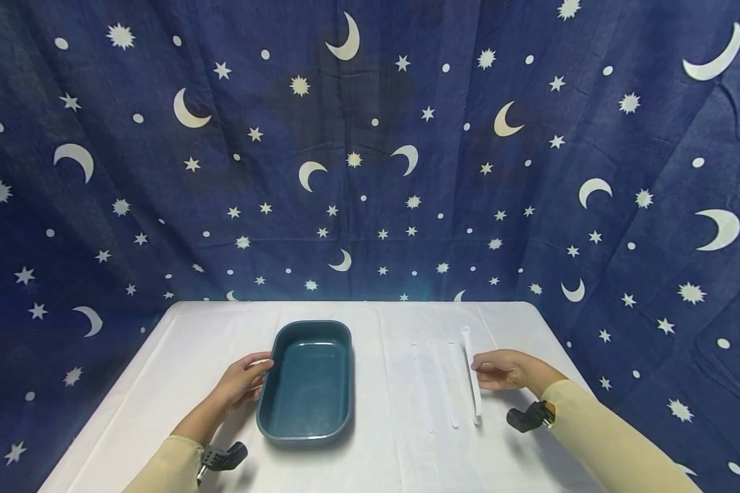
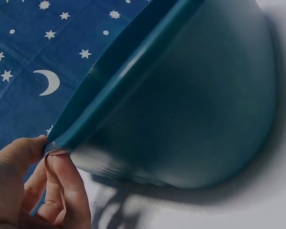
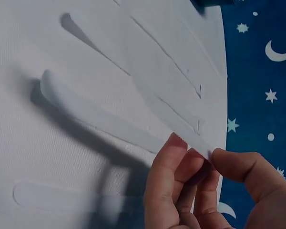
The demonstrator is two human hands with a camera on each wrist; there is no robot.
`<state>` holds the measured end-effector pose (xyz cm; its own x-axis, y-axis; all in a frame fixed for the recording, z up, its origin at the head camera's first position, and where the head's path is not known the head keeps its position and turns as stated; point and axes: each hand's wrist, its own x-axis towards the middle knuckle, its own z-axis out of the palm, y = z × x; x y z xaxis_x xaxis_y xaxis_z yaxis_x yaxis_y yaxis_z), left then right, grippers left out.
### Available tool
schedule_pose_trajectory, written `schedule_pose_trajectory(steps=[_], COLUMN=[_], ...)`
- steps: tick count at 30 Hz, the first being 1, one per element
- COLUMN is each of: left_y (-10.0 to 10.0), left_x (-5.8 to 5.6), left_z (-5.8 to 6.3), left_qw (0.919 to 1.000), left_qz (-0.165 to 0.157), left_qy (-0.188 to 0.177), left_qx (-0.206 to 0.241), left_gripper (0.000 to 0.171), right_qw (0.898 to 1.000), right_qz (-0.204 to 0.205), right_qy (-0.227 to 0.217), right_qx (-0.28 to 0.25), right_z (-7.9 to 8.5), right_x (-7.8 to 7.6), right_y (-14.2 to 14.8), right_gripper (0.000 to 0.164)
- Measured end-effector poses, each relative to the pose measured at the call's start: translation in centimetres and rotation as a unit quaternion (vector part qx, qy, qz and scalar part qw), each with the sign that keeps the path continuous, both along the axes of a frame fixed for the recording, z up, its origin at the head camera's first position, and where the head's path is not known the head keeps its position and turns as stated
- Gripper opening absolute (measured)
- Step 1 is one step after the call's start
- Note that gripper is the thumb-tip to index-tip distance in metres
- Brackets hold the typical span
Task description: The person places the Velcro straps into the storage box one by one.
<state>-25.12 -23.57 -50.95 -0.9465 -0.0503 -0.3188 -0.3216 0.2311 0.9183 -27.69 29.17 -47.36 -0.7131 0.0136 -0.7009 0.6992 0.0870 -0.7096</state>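
1. A white knife [image 1: 475,397] is pinched between the thumb and fingertips of the right hand [image 1: 499,370], near its saw-toothed edge.
2. The rim of the teal bin [image 1: 311,390] is pinched by the left hand [image 1: 243,380], the thumb set above and the fingers below; the bin is placed just right of that hand.
3. Left of the right hand, three more knives [image 3: 100,118] are laid side by side, lengthwise; on its other side a pale round-ended strip [image 3: 76,196] is partly hidden by the fingers.
4. Beneath both hands, a white cloth [image 1: 197,335] is spread.
5. Beyond the hands, a blue curtain [image 1: 370,137] is hung, printed with moons and stars.
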Motion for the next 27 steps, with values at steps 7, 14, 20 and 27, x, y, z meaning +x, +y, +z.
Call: schedule_pose_trajectory(steps=[7,14,20,27], left_y=[-0.1,0.0,0.0,-0.1], left_x=[0.0,-0.1,-0.2,-0.1], left_z=[-0.1,-0.1,-0.1,-0.1], left_qw=[1.0000,0.9999,0.9999,0.9999], left_qz=[0.001,0.007,0.005,0.008], left_qy=[-0.004,-0.008,-0.007,-0.008], left_qx=[-0.008,-0.009,-0.009,-0.007], left_gripper=[0.058,0.059,0.058,0.056], right_qw=[1.000,0.998,0.996,0.994], right_qz=[0.017,0.030,0.035,0.055], right_qy=[0.007,0.017,0.044,0.058], right_qx=[-0.023,-0.055,-0.072,-0.075], right_z=[0.0,0.2,0.5,0.8], right_x=[0.4,0.3,0.6,0.4], right_y=[-0.8,-1.9,-3.0,-3.9], right_gripper=[0.024,0.036,0.053,0.037])
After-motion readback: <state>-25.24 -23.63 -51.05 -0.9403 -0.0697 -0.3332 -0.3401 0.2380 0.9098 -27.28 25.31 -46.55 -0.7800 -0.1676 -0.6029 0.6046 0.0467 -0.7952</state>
